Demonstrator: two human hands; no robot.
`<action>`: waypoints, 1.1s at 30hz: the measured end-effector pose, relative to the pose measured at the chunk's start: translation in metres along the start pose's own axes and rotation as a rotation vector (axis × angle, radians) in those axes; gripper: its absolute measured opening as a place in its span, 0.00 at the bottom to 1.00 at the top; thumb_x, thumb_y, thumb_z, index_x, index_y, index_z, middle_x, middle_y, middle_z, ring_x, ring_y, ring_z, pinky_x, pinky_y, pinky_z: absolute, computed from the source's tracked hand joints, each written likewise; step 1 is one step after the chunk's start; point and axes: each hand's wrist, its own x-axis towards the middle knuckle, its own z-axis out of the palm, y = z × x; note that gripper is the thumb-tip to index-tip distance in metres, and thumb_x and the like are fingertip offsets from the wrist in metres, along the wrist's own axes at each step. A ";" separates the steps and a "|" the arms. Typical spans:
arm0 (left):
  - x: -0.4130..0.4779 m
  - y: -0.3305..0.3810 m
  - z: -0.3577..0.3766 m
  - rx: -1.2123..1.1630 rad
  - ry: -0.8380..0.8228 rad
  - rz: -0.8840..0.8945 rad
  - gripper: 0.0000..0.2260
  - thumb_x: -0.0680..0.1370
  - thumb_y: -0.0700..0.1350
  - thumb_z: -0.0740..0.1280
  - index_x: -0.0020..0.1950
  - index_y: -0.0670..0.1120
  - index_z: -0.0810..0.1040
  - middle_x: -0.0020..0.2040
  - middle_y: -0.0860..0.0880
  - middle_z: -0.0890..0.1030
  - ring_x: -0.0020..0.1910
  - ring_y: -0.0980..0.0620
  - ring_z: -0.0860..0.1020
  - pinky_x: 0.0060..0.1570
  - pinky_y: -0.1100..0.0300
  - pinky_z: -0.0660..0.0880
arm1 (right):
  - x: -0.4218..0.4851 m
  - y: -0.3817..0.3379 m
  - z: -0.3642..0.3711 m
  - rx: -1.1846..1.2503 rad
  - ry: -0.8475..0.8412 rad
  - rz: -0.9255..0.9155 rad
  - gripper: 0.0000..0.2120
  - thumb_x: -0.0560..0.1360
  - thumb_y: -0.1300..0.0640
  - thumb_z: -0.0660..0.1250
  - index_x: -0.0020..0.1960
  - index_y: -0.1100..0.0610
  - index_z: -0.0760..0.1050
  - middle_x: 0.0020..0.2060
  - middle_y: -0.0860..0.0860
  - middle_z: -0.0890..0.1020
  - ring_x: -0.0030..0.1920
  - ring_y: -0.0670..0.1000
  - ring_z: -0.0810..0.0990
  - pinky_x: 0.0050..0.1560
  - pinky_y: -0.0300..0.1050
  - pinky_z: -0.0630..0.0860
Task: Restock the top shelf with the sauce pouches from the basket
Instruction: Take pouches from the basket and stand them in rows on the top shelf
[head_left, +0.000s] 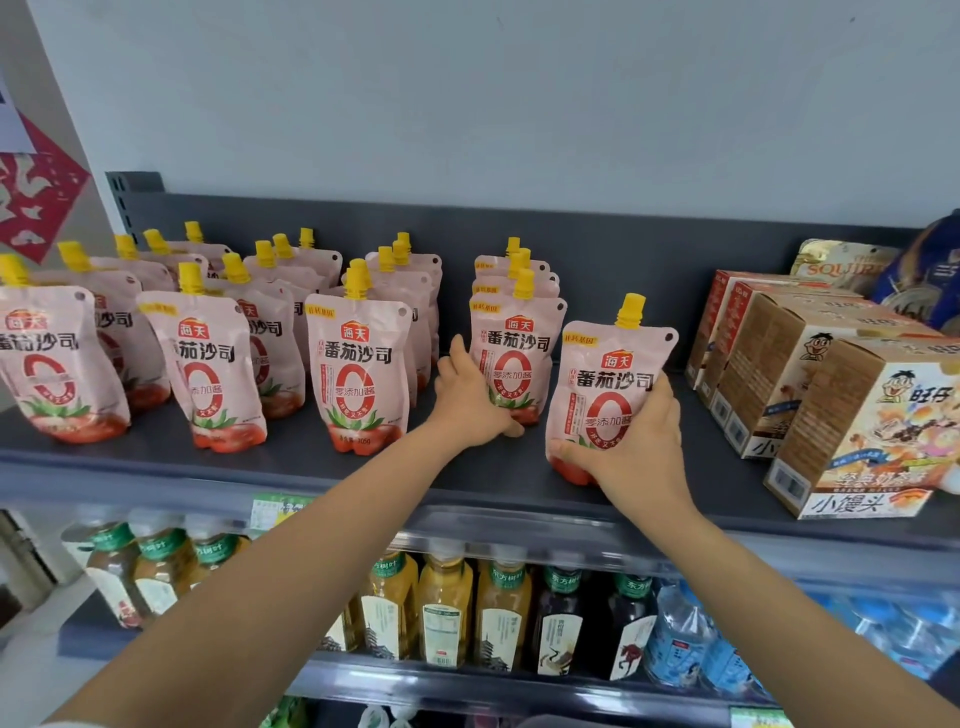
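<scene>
Your right hand (636, 441) grips a soft pouch (605, 395) near the shelf (493, 478) lip — release it leaning and it may topple off, while your left hand (470, 400) clasps the front pouch of the neighbouring row (511, 358).

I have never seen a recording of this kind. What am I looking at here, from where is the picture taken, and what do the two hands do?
There is no machine: a person wears a camera on the head, so you see their own two bare arms reaching forward. In front is a dark top shelf in a shop. On it stand rows of pink sauce pouches with yellow caps, and brown snack boxes at the right. The right hand grips one pouch at the shelf's front, upright. The left hand touches the front pouch of a row, as if steadying it. Below are drink bottles. No basket is visible.
</scene>
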 end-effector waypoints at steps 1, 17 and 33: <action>-0.002 -0.002 -0.002 0.006 0.001 0.010 0.58 0.64 0.43 0.80 0.77 0.44 0.37 0.77 0.42 0.49 0.76 0.41 0.50 0.73 0.46 0.54 | 0.001 -0.002 0.003 0.005 0.000 0.000 0.58 0.56 0.50 0.83 0.75 0.54 0.51 0.66 0.53 0.65 0.67 0.53 0.65 0.66 0.51 0.68; -0.038 -0.030 -0.018 -0.142 -0.009 0.324 0.42 0.65 0.45 0.80 0.72 0.46 0.59 0.66 0.51 0.70 0.62 0.57 0.70 0.58 0.66 0.67 | 0.019 -0.043 0.056 0.120 -0.099 -0.066 0.36 0.66 0.55 0.78 0.67 0.59 0.63 0.55 0.50 0.64 0.55 0.46 0.69 0.52 0.39 0.72; -0.032 -0.030 -0.011 -0.081 -0.032 0.341 0.43 0.67 0.48 0.78 0.74 0.48 0.56 0.68 0.48 0.69 0.67 0.53 0.69 0.67 0.52 0.70 | 0.018 -0.037 0.048 -0.024 -0.098 -0.041 0.31 0.64 0.49 0.79 0.53 0.54 0.61 0.56 0.54 0.75 0.54 0.53 0.78 0.44 0.45 0.76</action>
